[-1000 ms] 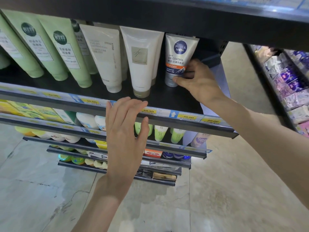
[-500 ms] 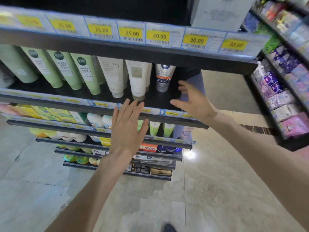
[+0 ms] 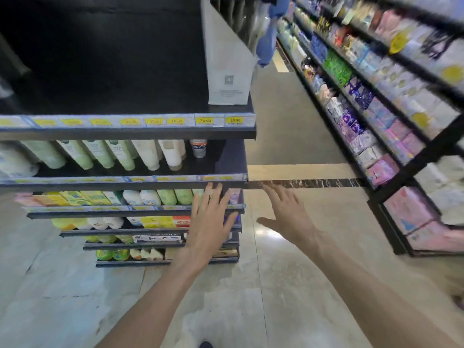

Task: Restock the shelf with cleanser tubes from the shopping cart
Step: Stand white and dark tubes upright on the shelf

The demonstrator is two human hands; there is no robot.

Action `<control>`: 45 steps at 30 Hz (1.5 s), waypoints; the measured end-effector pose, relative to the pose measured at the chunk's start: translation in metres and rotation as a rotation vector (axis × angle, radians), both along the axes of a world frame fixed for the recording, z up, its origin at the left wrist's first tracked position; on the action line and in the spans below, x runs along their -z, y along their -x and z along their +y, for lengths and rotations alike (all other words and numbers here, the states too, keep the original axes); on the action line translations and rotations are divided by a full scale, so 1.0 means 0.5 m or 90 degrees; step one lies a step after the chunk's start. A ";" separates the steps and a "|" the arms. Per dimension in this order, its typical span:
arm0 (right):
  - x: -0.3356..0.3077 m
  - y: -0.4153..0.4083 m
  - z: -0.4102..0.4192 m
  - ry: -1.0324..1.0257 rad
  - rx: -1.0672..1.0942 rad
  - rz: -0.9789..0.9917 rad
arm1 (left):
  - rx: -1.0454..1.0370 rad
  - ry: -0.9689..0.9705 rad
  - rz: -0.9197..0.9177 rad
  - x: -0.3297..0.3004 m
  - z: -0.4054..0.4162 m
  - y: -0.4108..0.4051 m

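Cleanser tubes [image 3: 120, 154] stand cap-down in a row on the second shelf [image 3: 125, 183] from the top, green ones to the left, white ones to the right, and a small grey tube [image 3: 198, 148] last at the right end, apart from the white ones. Fingers [image 3: 213, 194] of the left hand [image 3: 209, 222] straight and spread, holding nothing; tips lie just below the front edge of that shelf, contact with it not resolvable. Right hand [image 3: 288, 214] likewise flat and empty, fingers extended, thumb out to the side, held over the floor [image 3: 288, 272] just past the shelf end. Both forearms bare, reaching forward from the bottom of the frame. Yellow price tags [image 3: 206, 120] run along the top shelf lip; a white carton [image 3: 227, 61] stands on the top shelf at its right end. Lower shelves carry packets and bottles, labels blurred. Second rack [image 3: 376, 96] across the aisle on the right holds soft packs, mostly pink and purple, strongly motion-blurred. Shopping cart not visible in this view.
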State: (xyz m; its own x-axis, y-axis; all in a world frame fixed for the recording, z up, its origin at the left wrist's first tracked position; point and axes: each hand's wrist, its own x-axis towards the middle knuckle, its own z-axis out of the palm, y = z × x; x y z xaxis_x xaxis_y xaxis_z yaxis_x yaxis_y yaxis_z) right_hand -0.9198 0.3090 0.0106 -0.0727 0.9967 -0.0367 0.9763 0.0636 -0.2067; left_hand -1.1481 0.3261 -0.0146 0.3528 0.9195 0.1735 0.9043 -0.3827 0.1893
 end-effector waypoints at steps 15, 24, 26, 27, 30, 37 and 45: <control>0.009 -0.516 -0.605 0.011 0.268 -0.006 | 0.280 0.029 -0.012 -0.011 -0.421 -0.575; 0.006 -0.813 -0.911 0.039 0.497 -0.014 | 0.504 0.045 0.018 0.006 -0.608 -0.954; 0.007 -0.867 -0.957 0.044 0.543 -0.006 | 0.549 0.051 0.028 0.011 -0.629 -1.035; 0.008 -0.893 -0.976 0.042 0.565 -0.003 | 0.572 0.054 0.029 0.017 -0.636 -1.077; 0.009 -0.970 -1.019 0.023 0.638 -0.005 | 0.640 0.055 0.040 0.027 -0.649 -1.208; 0.016 -1.170 -1.068 0.024 0.789 -0.012 | 0.797 0.068 0.039 0.034 -0.661 -1.527; 0.001 -1.394 -1.084 0.032 0.921 0.002 | 0.917 0.112 0.045 0.015 -0.657 -1.841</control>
